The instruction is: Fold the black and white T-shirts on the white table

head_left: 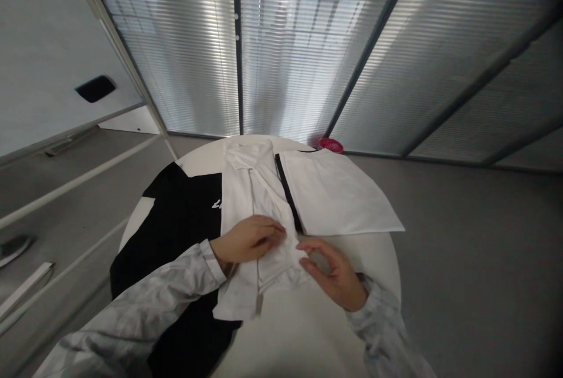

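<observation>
A white long-sleeved shirt [237, 202] lies partly folded lengthwise on the round white table [281, 343], its collar toward the far edge. My left hand [250, 240] rests on the middle of the shirt, fingers stretched to the right and slightly bent. At the shirt's right edge, my right hand [336, 275] has its thumb and forefinger closed around the cloth. Under the shirt's left side spreads a black garment [193, 208] with white lettering, hanging over the table's near left edge. To the right lies a flat folded white cloth [338, 193], with black fabric showing along its left edge.
A pink-red round object [331, 145] shows just past the table's far edge. Behind stands a glass partition with blinds [290, 61]. On the left are a white board [53, 43] with a black eraser-like block [95, 89] and white frame bars [83, 181].
</observation>
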Motion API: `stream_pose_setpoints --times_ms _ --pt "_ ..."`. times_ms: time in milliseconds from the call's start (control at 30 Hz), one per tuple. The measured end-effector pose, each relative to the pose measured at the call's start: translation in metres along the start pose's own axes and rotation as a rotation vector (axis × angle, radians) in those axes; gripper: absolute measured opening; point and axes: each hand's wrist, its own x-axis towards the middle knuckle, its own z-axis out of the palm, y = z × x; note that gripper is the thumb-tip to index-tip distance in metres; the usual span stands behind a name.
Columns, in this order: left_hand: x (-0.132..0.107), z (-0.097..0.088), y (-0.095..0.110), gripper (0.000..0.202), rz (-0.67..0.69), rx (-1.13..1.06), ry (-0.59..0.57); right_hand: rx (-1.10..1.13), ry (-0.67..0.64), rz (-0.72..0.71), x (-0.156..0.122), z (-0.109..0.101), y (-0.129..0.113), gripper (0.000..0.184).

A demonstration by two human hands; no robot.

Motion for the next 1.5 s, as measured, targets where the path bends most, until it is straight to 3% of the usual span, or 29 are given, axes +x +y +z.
stream_pose_setpoints --times_ms 100,200,333,467,633,733,900,1000,1067,1167,1333,1433,1500 --pt "0.001 -0.002 -0.014 0.032 -0.221 0.033 0.2 -0.084 -0.204 -0.172 0.0 0.019 -0.016 0.023" --pt "0.005 0.003 -0.025 0.045 -0.408 0.01 0.37 -0.138 -0.39 -0.227 -0.001 0.031 -0.021 0.027" --pt "0.008 0.007 -0.036 0.029 -0.501 0.062 0.464 -0.115 -0.513 -0.205 -0.003 0.032 -0.018 0.044" --pt "0.007 0.007 -0.041 0.014 -0.564 0.125 0.464 -0.021 -0.541 -0.179 -0.001 0.025 -0.015 0.041" --pt "0.002 0.003 -0.037 0.005 -0.506 0.155 0.534 -0.129 -0.418 -0.142 -0.002 0.025 -0.005 0.038" --pt "-0.005 -0.005 -0.03 0.004 -0.424 0.215 0.472 -0.26 -0.443 -0.14 -0.005 0.023 0.002 0.037" --pt "-0.031 -0.032 -0.006 0.012 -0.267 0.178 0.098 -0.379 -0.517 -0.173 -0.009 0.008 0.007 0.056" --pt "-0.057 -0.043 0.014 0.028 -0.105 0.144 -0.15 -0.403 -0.541 -0.215 -0.008 0.002 0.011 0.044" --pt "-0.075 -0.042 0.026 0.043 -0.053 0.151 -0.225 -0.41 -0.533 -0.242 -0.007 0.002 0.013 0.028" --pt "-0.097 -0.034 0.04 0.052 -0.055 0.18 -0.257 -0.378 -0.534 -0.284 -0.004 0.007 0.011 0.018" --pt "-0.108 -0.035 0.055 0.018 -0.106 0.067 -0.248 -0.139 -0.465 -0.258 0.0 0.007 -0.004 0.017" --pt "-0.104 -0.044 0.057 0.007 -0.277 -0.179 -0.112 -0.075 -0.392 -0.136 0.005 0.001 -0.009 0.021" --pt "-0.096 -0.05 0.051 0.017 -0.438 -0.355 0.045 -0.062 -0.352 0.014 0.016 -0.002 -0.005 0.022"
